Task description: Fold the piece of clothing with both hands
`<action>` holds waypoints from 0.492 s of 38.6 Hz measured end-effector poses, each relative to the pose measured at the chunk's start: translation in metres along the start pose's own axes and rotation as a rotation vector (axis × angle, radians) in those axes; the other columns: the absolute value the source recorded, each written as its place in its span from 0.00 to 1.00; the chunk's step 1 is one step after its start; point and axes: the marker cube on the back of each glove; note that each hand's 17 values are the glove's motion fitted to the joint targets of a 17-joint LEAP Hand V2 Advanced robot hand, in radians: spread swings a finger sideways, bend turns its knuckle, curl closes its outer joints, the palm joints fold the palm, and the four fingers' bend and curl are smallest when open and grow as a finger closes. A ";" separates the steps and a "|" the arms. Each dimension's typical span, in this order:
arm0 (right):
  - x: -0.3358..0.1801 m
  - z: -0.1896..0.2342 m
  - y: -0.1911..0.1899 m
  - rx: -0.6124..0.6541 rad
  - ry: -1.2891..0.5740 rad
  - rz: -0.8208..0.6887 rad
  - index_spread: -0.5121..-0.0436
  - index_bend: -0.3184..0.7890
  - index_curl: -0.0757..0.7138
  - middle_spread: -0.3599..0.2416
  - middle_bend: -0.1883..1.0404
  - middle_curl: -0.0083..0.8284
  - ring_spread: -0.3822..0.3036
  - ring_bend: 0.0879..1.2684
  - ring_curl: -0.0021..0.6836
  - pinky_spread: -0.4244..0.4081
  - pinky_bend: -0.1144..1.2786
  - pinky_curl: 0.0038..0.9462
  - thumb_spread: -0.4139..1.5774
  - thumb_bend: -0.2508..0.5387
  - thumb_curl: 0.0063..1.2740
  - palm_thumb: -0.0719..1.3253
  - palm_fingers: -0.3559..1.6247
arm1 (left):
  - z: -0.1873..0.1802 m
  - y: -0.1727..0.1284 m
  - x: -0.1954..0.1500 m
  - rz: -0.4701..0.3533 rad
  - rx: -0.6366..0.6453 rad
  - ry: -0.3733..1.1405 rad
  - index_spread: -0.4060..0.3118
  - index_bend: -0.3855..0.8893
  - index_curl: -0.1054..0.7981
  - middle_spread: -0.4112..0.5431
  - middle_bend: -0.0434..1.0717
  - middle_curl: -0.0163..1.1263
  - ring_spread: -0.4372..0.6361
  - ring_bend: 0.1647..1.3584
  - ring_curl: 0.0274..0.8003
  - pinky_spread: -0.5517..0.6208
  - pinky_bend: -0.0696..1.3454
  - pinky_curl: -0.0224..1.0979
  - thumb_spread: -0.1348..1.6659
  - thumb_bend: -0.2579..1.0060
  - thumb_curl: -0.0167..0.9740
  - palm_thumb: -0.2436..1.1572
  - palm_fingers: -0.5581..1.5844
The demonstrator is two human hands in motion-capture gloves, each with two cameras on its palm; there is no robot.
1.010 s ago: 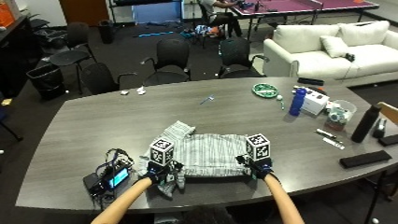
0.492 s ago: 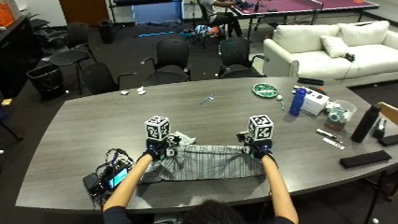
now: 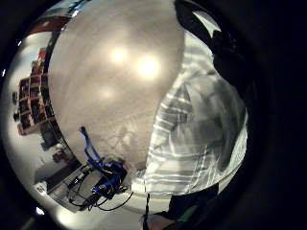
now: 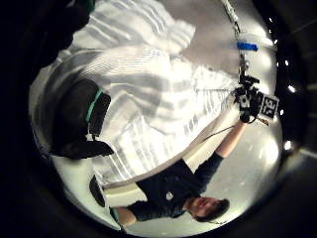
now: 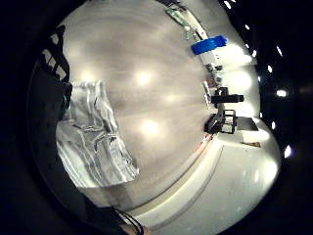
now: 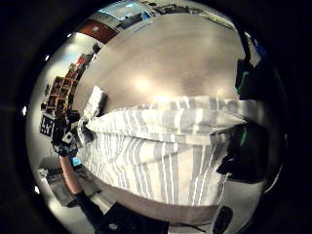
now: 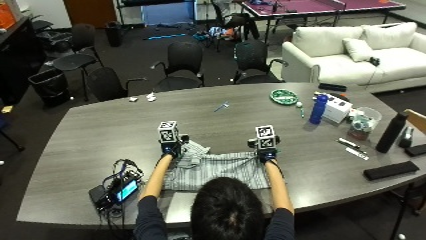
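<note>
Both hands have carried the near edge of the clothing up and away since half a second ago, so the fold now lands along the far side. Striped grey-and-white clothing [image 7: 216,169] lies on the bench [image 7: 100,130] right in front of the person. Left hand [image 7: 170,148] has its grip pinching the far left corner; right hand [image 7: 265,152] has its grip pinching the far right corner.

Risk, as I read it: left corner is bunched, so releasing now likely leaves a crooked fold. Dragging could also skew the lower layer.

Bench is grey wood-grain. Cabled device [image 7: 116,189] sits near the left elbow; blue bottle [image 7: 319,108], black bottle [image 7: 390,131], green plate [image 7: 284,96] well apart to the right. Office chairs [image 7: 180,65] and white sofa [image 7: 346,50] behind.
</note>
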 end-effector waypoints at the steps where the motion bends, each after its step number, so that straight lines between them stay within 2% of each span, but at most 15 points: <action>1: 0.015 0.003 -0.003 0.026 0.039 0.023 0.57 0.45 0.76 0.29 0.45 0.68 0.20 0.42 0.76 0.13 0.48 0.47 0.35 0.29 0.61 0.79 0.75 | -0.002 -0.008 0.003 0.000 0.002 0.019 0.30 0.30 0.64 0.20 0.29 0.49 0.20 0.20 0.54 0.31 0.27 0.40 0.75 0.18 0.57 0.65 0.64; 4: 0.029 -0.004 -0.006 0.156 0.109 0.047 0.57 0.40 0.72 0.29 0.43 0.67 0.19 0.40 0.74 0.12 0.48 0.46 0.37 0.30 0.62 0.80 0.74 | -0.014 -0.013 0.002 0.010 0.058 0.092 0.33 0.30 0.58 0.22 0.25 0.47 0.21 0.23 0.54 0.32 0.29 0.41 0.76 0.18 0.54 0.63 0.62; 8: 0.040 -0.023 0.003 0.289 0.154 0.106 0.55 0.36 0.67 0.28 0.37 0.64 0.18 0.36 0.72 0.12 0.50 0.46 0.41 0.28 0.61 0.78 0.70 | -0.037 -0.005 -0.001 0.083 0.189 0.183 0.35 0.32 0.53 0.23 0.24 0.45 0.23 0.25 0.53 0.33 0.30 0.41 0.78 0.19 0.51 0.62 0.62; 11: 0.050 -0.032 0.014 0.293 0.162 0.167 0.55 0.35 0.63 0.28 0.34 0.63 0.18 0.36 0.71 0.11 0.50 0.46 0.46 0.26 0.60 0.75 0.71 | -0.045 0.014 0.002 0.133 0.217 0.216 0.36 0.34 0.50 0.24 0.24 0.45 0.24 0.25 0.53 0.34 0.30 0.40 0.80 0.20 0.49 0.62 0.62; 15: 0.056 -0.038 0.032 0.245 0.143 0.220 0.55 0.35 0.59 0.28 0.32 0.62 0.18 0.35 0.69 0.11 0.50 0.45 0.50 0.28 0.59 0.73 0.71 | -0.042 0.036 0.012 0.260 0.269 0.227 0.37 0.37 0.49 0.26 0.24 0.45 0.26 0.25 0.53 0.36 0.28 0.40 0.81 0.20 0.46 0.62 0.60; 17: 0.058 -0.037 0.042 0.203 0.147 0.245 0.56 0.34 0.57 0.29 0.32 0.61 0.20 0.34 0.69 0.12 0.51 0.45 0.53 0.28 0.59 0.72 0.72 | -0.033 0.051 0.014 0.269 0.270 0.207 0.37 0.39 0.49 0.28 0.23 0.45 0.28 0.24 0.52 0.38 0.27 0.40 0.82 0.20 0.45 0.62 0.59; 18: 0.058 -0.035 0.046 0.176 0.154 0.260 0.58 0.35 0.56 0.30 0.33 0.62 0.21 0.35 0.69 0.12 0.50 0.44 0.57 0.34 0.58 0.75 0.74 | -0.026 0.059 0.015 0.269 0.261 0.200 0.38 0.41 0.49 0.29 0.22 0.44 0.29 0.23 0.52 0.40 0.25 0.39 0.82 0.20 0.45 0.62 0.58; 19: 0.059 -0.032 0.051 0.145 0.161 0.274 0.59 0.35 0.55 0.30 0.33 0.62 0.21 0.35 0.68 0.13 0.50 0.44 0.59 0.34 0.58 0.75 0.74 | -0.019 0.066 0.016 0.268 0.249 0.193 0.38 0.41 0.49 0.29 0.22 0.45 0.29 0.23 0.52 0.41 0.25 0.40 0.82 0.20 0.44 0.62 0.58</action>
